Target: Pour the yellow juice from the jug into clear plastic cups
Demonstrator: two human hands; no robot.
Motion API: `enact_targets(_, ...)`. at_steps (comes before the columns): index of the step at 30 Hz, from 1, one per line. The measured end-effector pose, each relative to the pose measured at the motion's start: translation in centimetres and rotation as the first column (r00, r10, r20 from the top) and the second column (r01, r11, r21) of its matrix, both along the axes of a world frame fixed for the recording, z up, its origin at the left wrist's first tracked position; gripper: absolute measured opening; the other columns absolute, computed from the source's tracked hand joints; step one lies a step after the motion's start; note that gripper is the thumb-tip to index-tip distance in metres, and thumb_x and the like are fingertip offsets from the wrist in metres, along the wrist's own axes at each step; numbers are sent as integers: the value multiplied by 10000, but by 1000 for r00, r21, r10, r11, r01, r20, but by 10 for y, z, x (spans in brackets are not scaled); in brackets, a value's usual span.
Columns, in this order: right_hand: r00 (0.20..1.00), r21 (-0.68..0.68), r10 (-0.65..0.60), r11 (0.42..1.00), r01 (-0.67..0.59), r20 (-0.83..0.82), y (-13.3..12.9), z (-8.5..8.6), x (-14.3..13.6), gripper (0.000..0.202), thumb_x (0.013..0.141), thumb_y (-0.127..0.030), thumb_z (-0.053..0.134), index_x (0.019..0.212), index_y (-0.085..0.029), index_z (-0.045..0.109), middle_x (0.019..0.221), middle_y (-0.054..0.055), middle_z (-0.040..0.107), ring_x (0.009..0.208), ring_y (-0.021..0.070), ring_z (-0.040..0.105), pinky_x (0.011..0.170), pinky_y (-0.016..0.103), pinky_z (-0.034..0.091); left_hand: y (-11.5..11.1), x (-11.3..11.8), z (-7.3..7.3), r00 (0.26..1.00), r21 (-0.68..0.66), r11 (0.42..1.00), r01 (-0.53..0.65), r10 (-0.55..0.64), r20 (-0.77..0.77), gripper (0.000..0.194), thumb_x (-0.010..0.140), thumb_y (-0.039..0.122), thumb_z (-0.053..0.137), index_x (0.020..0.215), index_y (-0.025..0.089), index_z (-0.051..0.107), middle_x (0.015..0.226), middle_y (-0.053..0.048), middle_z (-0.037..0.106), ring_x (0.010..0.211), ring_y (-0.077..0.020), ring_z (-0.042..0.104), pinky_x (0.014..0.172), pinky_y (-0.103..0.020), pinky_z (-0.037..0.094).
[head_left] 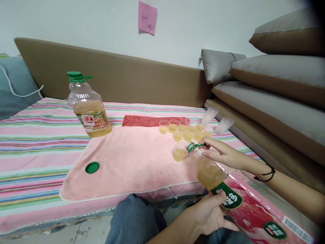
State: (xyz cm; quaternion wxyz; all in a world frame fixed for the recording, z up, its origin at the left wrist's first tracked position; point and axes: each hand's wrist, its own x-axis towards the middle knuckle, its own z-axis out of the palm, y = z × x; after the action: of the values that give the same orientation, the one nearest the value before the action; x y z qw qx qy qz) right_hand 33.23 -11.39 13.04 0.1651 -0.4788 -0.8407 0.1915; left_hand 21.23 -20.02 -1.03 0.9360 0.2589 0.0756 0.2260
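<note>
A large juice bottle (210, 173) with a pink label lies tilted in front of me, its open mouth low and pointing left. My left hand (208, 213) supports it from beneath, near the label's top edge. With my right hand (223, 154) over the neck, I hold the green plastic handle (194, 147) between the fingers. Just under the mouth stands a clear plastic cup (179, 155) with pale yellow juice in it. Behind it several similar cups of juice (188, 135) are grouped closely. The green cap (92, 167) lies at the left on the pink cloth (132, 162).
A second juice bottle (91, 118), capped, stands at the left. Two stacks of clear cups (209, 116) lean at the back right. Red plastic wrapping (142, 120) lies behind the cloth. Grey-brown cushions (274, 105) are piled at the right, beside the backrest (114, 71).
</note>
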Motion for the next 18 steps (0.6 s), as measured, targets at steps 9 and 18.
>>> enact_targets(9, 1000, -17, 9, 1000, -8, 18, 1, -4, 2, 295, 917, -457, 445, 1007, -201, 561, 1007, 81, 642, 948, 249, 600, 807, 367, 477, -2, 3, -8, 996, 29, 998, 47, -49, 75, 788, 662, 654, 699, 1273, 174, 566, 1434, -200, 471, 1374, -442, 337, 1054, -740, 160)
enact_targets(18, 999, -14, 46, 999, -46, 12, 2, -7, 2, 281, 913, -435, 459, 996, -192, 571, 984, 79, 647, 932, 240, 607, 800, 361, 484, -5, 5, -7, 997, -31, 998, 45, -43, 58, 778, 613, 651, 732, 1204, 160, 610, 1403, -196, 505, 1351, -430, 376, 1068, -715, 176)
